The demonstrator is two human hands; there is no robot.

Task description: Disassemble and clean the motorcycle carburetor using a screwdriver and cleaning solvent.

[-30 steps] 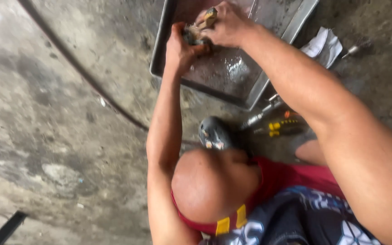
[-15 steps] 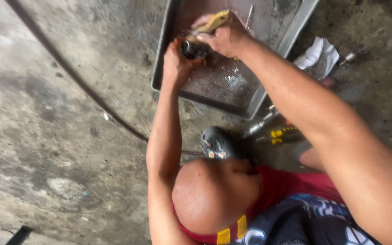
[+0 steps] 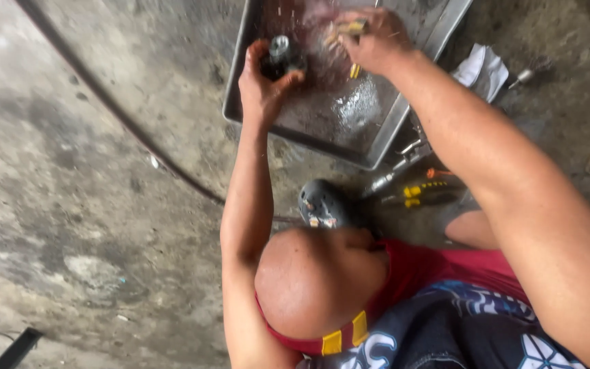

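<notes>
Scrubbing step: left hand point(image 3: 264, 85) grips a small metal part point(image 3: 281, 56) over the tray point(image 3: 384, 137); right hand point(image 3: 373, 41) holds a brush point(image 3: 349, 29).

You are crouched over a rough grey concrete floor point(image 3: 90, 205), stained and mottled. On it, toward the far side, sits a shallow rectangular grey metal tray point(image 3: 384, 140), its bottom wet and speckled. Just beside the tray's right edge lies a crumpled white scrap of paper or cloth point(image 3: 483, 68), and past that a small metal bit point(image 3: 524, 76). Against the tray's near corner lie a silvery metal tool point(image 3: 390, 179) and yellow-and-black-handled screwdrivers point(image 3: 431, 193). A thin dark cable point(image 3: 124, 126) runs diagonally across the floor from the far left toward your dark grey sandal point(image 3: 322, 203). A black bar point(image 3: 15, 348) lies at the near left corner.
</notes>
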